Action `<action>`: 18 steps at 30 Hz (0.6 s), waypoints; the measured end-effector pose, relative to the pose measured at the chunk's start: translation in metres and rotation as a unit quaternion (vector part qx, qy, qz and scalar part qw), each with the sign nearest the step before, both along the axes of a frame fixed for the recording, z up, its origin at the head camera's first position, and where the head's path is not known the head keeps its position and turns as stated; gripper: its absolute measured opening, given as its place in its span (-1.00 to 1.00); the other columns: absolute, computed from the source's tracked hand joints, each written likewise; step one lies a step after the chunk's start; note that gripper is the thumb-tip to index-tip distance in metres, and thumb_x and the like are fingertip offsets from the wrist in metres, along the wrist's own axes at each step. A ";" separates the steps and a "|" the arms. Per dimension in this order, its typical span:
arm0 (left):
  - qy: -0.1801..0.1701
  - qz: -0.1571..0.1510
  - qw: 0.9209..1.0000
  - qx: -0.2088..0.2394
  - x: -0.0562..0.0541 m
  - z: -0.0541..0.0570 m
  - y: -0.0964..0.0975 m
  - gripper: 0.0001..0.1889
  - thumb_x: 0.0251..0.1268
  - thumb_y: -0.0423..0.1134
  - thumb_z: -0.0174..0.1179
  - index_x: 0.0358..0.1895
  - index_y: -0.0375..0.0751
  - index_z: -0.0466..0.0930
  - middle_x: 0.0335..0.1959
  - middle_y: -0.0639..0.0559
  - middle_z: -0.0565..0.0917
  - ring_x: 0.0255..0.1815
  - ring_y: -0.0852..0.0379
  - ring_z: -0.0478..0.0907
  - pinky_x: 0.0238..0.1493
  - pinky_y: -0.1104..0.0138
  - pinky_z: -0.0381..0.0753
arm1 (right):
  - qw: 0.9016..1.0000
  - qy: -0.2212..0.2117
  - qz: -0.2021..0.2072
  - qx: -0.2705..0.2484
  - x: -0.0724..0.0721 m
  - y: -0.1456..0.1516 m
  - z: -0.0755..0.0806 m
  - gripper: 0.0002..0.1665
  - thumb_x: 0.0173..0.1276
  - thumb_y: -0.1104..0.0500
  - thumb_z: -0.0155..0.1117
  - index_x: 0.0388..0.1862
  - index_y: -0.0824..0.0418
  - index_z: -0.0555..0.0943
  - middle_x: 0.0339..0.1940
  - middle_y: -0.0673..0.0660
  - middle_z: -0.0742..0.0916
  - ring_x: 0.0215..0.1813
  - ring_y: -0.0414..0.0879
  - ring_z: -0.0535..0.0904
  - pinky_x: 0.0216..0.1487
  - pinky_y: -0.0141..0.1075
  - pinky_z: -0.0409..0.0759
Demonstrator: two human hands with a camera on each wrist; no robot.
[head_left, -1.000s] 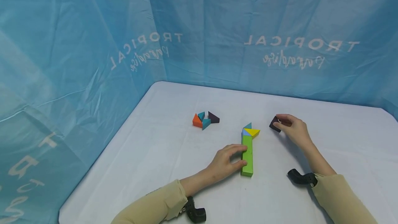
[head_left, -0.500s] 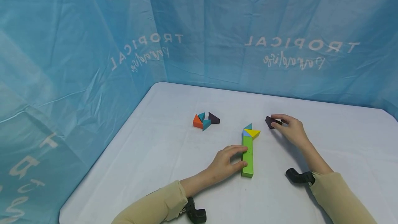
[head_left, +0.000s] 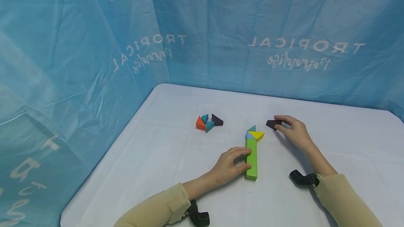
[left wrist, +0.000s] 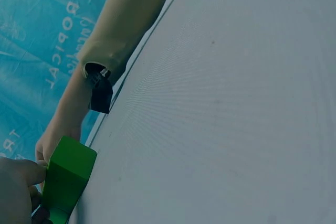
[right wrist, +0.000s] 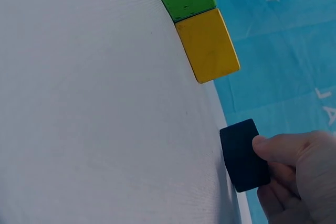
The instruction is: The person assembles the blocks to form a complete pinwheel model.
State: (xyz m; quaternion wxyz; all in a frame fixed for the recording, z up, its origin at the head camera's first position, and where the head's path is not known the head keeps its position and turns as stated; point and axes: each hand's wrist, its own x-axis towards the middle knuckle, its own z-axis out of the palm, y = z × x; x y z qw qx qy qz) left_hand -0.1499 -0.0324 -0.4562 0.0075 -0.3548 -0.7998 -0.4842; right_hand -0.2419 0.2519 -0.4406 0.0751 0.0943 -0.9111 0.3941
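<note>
In the head view my left hand (head_left: 225,165) rests with thumb and forefinger spread along the left side of two green blocks (head_left: 251,158), laid end to end. The left wrist view shows the thumb against a green block (left wrist: 68,171). Beyond them adjoin a light-blue triangle (head_left: 249,135), a yellow triangular block (head_left: 257,135) and a teal triangle (head_left: 252,128). My right hand (head_left: 295,130) pinches a dark, slant-sided block (head_left: 272,124) between thumb and fingers, right of the yellow piece and apart from it. The right wrist view shows the dark block (right wrist: 244,156) near the tabletop.
Left of the row lies a loose cluster: an orange block (head_left: 200,123), two teal triangles (head_left: 209,125) and another dark block (head_left: 217,119). A white-covered table (head_left: 151,143) carries everything. Blue printed curtains (head_left: 221,20) stand behind and to the left.
The right hand has moved slightly left with the dark block and turned it, so its long side now lies more crosswise. My left hand and the green blocks stay put.
</note>
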 end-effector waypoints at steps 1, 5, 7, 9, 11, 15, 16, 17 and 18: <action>0.000 0.000 1.000 0.001 0.000 0.000 0.000 -0.55 0.27 -0.23 0.25 0.20 -0.24 0.46 0.19 0.06 0.50 0.25 0.24 0.35 0.25 0.36 0.31 | 1.000 0.002 0.003 0.001 0.000 0.000 0.000 -0.50 0.33 0.17 0.27 0.22 0.29 0.48 0.20 0.31 0.53 0.25 0.31 0.36 0.18 0.15 0.35; -0.002 -0.001 1.000 0.001 0.000 0.000 0.000 -0.55 0.26 -0.24 0.25 0.20 -0.24 0.46 0.19 0.06 0.50 0.25 0.24 0.35 0.25 0.37 0.31 | 1.000 -0.002 -0.005 0.001 0.001 0.001 0.000 -0.39 0.31 0.13 0.30 0.28 0.34 0.40 0.25 0.35 0.47 0.25 0.34 0.35 0.16 0.13 0.39; -0.001 0.000 1.000 0.000 0.000 0.000 0.000 -0.56 0.27 -0.23 0.24 0.20 -0.24 0.46 0.19 0.06 0.50 0.24 0.23 0.35 0.25 0.36 0.31 | 1.000 -0.009 -0.013 -0.001 0.001 0.002 0.000 -0.33 0.30 0.06 0.31 0.28 0.37 0.38 0.24 0.37 0.47 0.24 0.33 0.37 0.15 0.12 0.40; -0.002 0.000 1.000 0.000 0.001 0.000 0.000 -0.55 0.26 -0.24 0.25 0.20 -0.24 0.46 0.19 0.05 0.50 0.25 0.24 0.35 0.25 0.36 0.31 | 1.000 -0.016 -0.016 -0.007 0.002 0.003 -0.002 -0.30 0.29 0.02 0.31 0.28 0.39 0.38 0.22 0.39 0.48 0.21 0.32 0.40 0.14 0.11 0.41; -0.001 -0.001 1.000 0.001 0.001 0.000 0.000 -0.55 0.26 -0.24 0.25 0.20 -0.24 0.46 0.19 0.05 0.50 0.25 0.23 0.35 0.25 0.36 0.31 | 1.000 -0.017 -0.016 -0.015 0.002 0.004 -0.003 -0.31 0.30 0.02 0.30 0.26 0.40 0.39 0.20 0.39 0.50 0.19 0.30 0.43 0.14 0.10 0.42; 0.000 -0.001 1.000 0.002 0.001 0.000 0.000 -0.55 0.25 -0.24 0.26 0.19 -0.25 0.47 0.18 0.05 0.50 0.24 0.24 0.35 0.25 0.37 0.31 | 0.999 -0.008 -0.013 -0.034 -0.002 0.003 0.001 -0.33 0.32 0.01 0.27 0.27 0.37 0.40 0.20 0.35 0.52 0.19 0.24 0.46 0.14 0.04 0.43; 0.001 -0.001 1.000 0.003 0.001 0.000 0.000 -0.55 0.25 -0.24 0.26 0.19 -0.25 0.47 0.18 0.05 0.51 0.24 0.24 0.35 0.25 0.37 0.31 | 0.999 -0.005 -0.011 -0.041 -0.003 0.002 0.004 -0.34 0.33 0.01 0.27 0.28 0.36 0.40 0.21 0.34 0.52 0.20 0.23 0.45 0.14 0.01 0.43; 0.001 0.000 1.000 0.003 0.001 0.000 0.000 -0.55 0.25 -0.24 0.26 0.19 -0.24 0.47 0.18 0.05 0.51 0.24 0.24 0.35 0.25 0.37 0.31 | 0.999 0.000 -0.007 -0.045 -0.005 0.001 0.007 -0.34 0.33 0.01 0.26 0.28 0.36 0.40 0.21 0.33 0.52 0.20 0.22 0.45 0.15 -0.02 0.43; 0.002 0.000 1.000 0.004 0.000 0.000 0.000 -0.55 0.25 -0.24 0.26 0.19 -0.24 0.47 0.18 0.05 0.51 0.24 0.24 0.35 0.24 0.37 0.32 | 0.999 0.003 -0.004 -0.051 -0.007 -0.001 0.010 -0.34 0.32 0.01 0.27 0.28 0.34 0.41 0.22 0.31 0.52 0.21 0.20 0.45 0.15 -0.08 0.44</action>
